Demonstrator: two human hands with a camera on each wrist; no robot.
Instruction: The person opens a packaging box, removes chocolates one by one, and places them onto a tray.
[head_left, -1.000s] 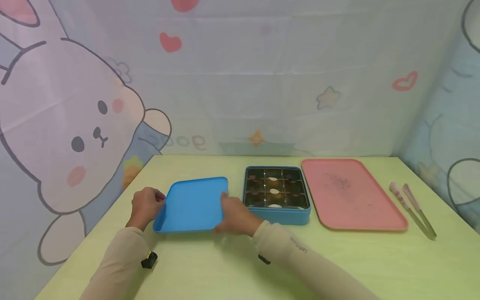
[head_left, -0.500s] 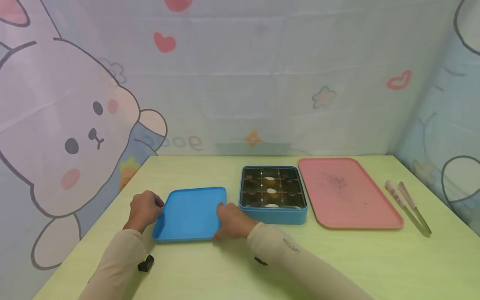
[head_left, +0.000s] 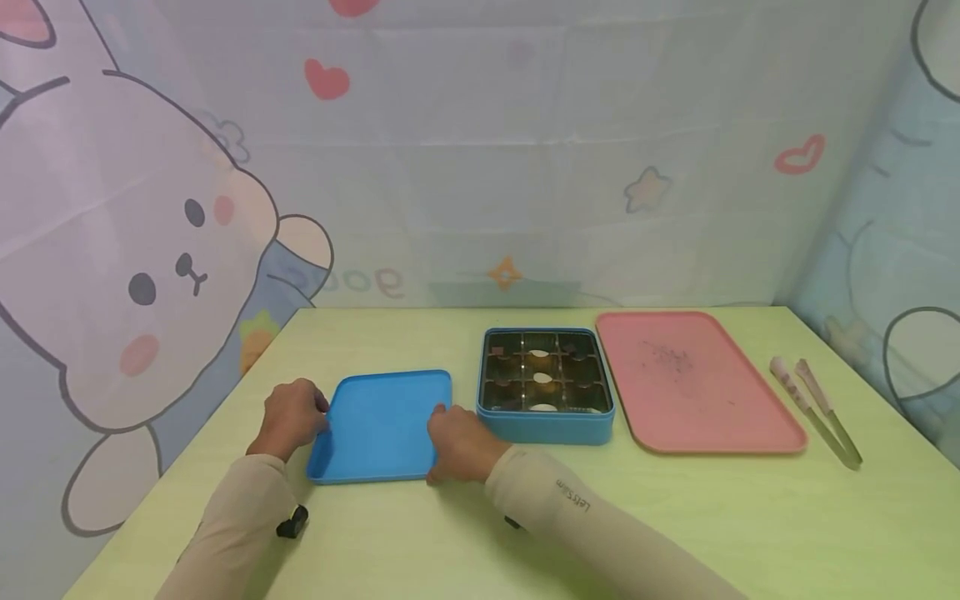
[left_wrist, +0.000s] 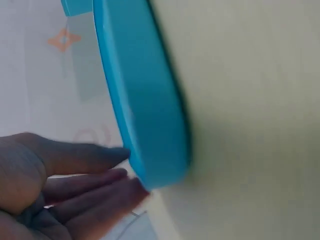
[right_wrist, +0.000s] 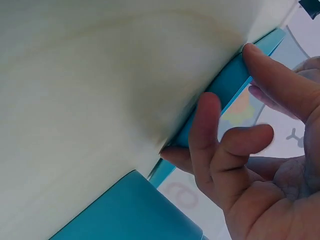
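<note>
A square blue lid (head_left: 378,429), shallow and rim side up, lies on the table between my two hands. My left hand (head_left: 291,418) is at its left side, with straight thumb and fingertips against the rim near a corner in the left wrist view. At the opposite side is my right hand (head_left: 465,446). Its thumb (right_wrist: 270,70) and some fingertips rest along the lid's outer wall, while another finger curls away from it. Just right of that hand stands an uncovered blue box (head_left: 555,429), holding a gold-coloured divided insert (head_left: 517,367) with small white and dark pieces.
Beyond the box lies a pink tray (head_left: 720,400) with dark marks on its surface. Metal tongs (head_left: 821,412) with pale handles lie at the far right. A printed curtain (head_left: 450,167) backs the pale green table (head_left: 630,533).
Both hands have brought the lid down onto the table, a little toward me. Over the last half second, the hands and lid have barely moved. The box, tray and tongs stay in place.
</note>
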